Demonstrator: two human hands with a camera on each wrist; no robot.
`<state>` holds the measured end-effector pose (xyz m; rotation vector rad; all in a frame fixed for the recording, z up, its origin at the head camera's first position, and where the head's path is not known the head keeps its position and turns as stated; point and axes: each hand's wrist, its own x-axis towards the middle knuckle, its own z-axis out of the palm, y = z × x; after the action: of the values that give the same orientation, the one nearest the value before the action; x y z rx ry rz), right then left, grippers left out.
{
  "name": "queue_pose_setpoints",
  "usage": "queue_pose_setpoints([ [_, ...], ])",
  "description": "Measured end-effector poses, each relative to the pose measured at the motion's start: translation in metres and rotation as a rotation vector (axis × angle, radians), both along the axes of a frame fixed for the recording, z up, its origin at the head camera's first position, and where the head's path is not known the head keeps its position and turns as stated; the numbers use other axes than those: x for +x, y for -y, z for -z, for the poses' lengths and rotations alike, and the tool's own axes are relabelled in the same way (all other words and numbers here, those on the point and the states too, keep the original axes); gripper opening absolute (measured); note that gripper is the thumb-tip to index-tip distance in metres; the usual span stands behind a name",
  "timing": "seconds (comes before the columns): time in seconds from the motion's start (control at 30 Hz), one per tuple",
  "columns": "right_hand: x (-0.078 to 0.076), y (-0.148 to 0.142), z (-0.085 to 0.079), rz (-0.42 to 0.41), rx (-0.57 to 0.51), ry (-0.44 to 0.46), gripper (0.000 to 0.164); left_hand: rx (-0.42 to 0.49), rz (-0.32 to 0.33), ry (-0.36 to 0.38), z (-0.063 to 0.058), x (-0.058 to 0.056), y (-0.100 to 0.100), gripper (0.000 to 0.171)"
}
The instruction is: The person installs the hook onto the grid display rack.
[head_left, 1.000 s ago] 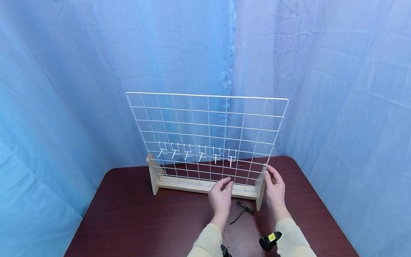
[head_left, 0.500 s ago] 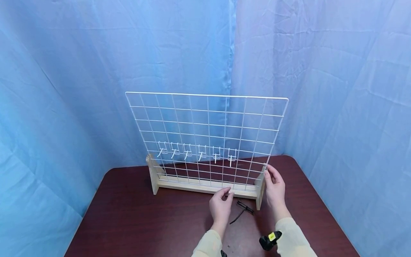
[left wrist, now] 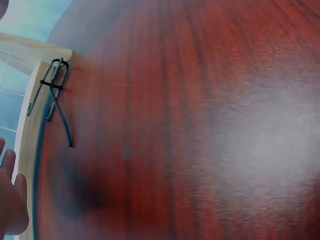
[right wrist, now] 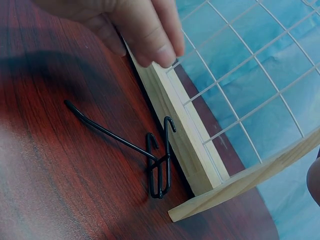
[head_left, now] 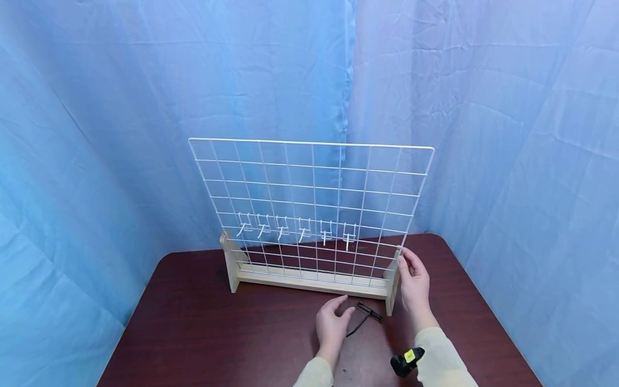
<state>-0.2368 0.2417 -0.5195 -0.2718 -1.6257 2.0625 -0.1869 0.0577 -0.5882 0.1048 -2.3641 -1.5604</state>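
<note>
Hovering relaxed-fingered, left hand just beside black wire hook on dark red worktop; right hand gripping white wire grid's wooden end post.

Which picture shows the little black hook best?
The right wrist view: the black hook lies close and sharp on the table. The left wrist view shows it small and blurry. The head view shows it tiny.

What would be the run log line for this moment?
left hand: open, over table, near black hook | right hand: holds grid stand post | white hooks: on grid
</note>
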Motion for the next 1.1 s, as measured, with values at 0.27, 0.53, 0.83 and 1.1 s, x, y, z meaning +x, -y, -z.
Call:
queue_pose_setpoints([
  [0.27,0.012,0.009,-0.021,-0.009,0.003,-0.017,0.031,-0.082,0.055,0.015,0.012,0.007,0.002,0.032],
  [0.53,0.008,0.006,-0.015,-0.011,0.021,-0.015,0.032,-0.134,0.131,0.001,0.023,0.014,0.006,0.037],
  [0.83,-0.001,-0.001,0.005,-0.016,0.012,-0.014,0.034,-0.261,0.175,-0.134,0.039,0.016,0.009,0.039],
  [1.1,-0.002,0.0,0.004,0.011,0.021,0.006,0.035,-0.366,0.216,-0.2,0.047,0.018,0.014,0.037],
])
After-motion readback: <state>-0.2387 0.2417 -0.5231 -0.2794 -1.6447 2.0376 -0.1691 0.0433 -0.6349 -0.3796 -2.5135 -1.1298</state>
